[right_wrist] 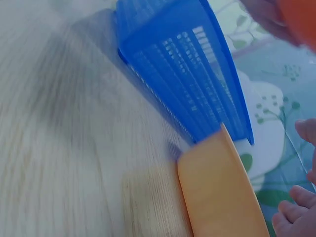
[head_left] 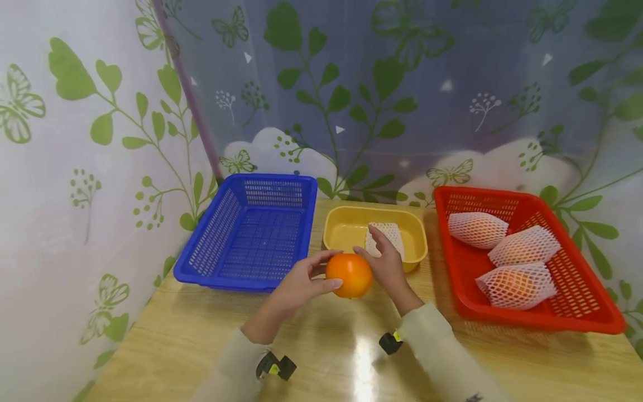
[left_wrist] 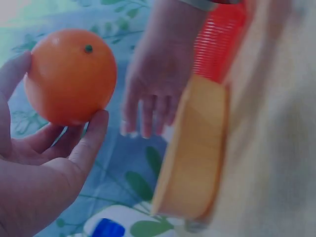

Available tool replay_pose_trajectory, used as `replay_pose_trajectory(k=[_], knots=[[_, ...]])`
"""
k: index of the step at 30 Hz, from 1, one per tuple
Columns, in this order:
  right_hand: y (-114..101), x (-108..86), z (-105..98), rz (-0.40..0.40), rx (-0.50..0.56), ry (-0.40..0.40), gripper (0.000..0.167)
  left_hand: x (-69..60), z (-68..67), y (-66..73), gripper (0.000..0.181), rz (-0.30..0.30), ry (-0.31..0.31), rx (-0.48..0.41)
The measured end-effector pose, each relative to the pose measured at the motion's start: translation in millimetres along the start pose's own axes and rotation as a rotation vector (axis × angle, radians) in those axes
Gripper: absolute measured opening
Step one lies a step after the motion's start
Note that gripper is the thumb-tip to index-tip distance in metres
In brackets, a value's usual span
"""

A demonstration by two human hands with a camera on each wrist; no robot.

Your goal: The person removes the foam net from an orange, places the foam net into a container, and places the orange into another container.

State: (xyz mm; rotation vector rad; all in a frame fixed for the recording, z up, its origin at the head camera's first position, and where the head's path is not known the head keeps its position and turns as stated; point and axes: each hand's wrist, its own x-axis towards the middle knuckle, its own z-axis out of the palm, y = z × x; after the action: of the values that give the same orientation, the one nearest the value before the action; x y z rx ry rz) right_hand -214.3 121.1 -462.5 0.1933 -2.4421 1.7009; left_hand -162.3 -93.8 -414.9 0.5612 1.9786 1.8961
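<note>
Left hand (head_left: pixel 305 282) pinches orange (head_left: pixel 350 275) between thumb and fingers, right hand (head_left: pixel 388 264) just beside it, fingers spread, near yellow basin (head_left: pixel 344 226) holding white foam net (head_left: pixel 390 237).

No text, label, brand or number is showing legibly in any view. A small dark mark (head_left: pixel 474 397) is sitting on the right sleeve (head_left: pixel 447 352), at the bottom edge of the head view, but it is running out of the frame too soon to be read. No readable lettering is appearing on the orange fruit (head_left: pixel 349 274), the blue basket (head_left: pixel 226 282), the yellow tub (head_left: pixel 346 234) or the red basket (head_left: pixel 532 317).
</note>
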Motion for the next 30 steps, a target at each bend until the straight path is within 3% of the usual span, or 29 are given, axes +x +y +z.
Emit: replay_pose_trajectory(k=[5,10,16,20,24,30], knots=[[-12,-3.9,18,-0.028,-0.008,-0.033,0.063,-7.5,-14.2,16.1,0.065,0.107,0.004,-0.076],[-23,-5.4,41,-0.128,-0.051,-0.066,0.059,-12.6,-31.6,34.3,0.066,0.175,0.097,-0.129],[-32,-6.3,62,-0.106,-0.091,-0.163,0.066,-17.1,-66.1,45.7,0.048,0.138,0.325,-0.167],[-38,-7.1,70,-0.109,-0.108,-0.208,0.069,-22.4,-90.1,48.6,0.047,0.112,0.412,-0.166],[-43,-10.1,77,-0.109,-0.141,-0.293,0.074,-28.2,-112.1,52.7,0.05,0.109,0.446,-0.108],[-48,-15.3,82,-0.118,-0.212,-0.365,0.081,-26.7,-135.1,61.2,0.057,0.105,0.413,-0.077]])
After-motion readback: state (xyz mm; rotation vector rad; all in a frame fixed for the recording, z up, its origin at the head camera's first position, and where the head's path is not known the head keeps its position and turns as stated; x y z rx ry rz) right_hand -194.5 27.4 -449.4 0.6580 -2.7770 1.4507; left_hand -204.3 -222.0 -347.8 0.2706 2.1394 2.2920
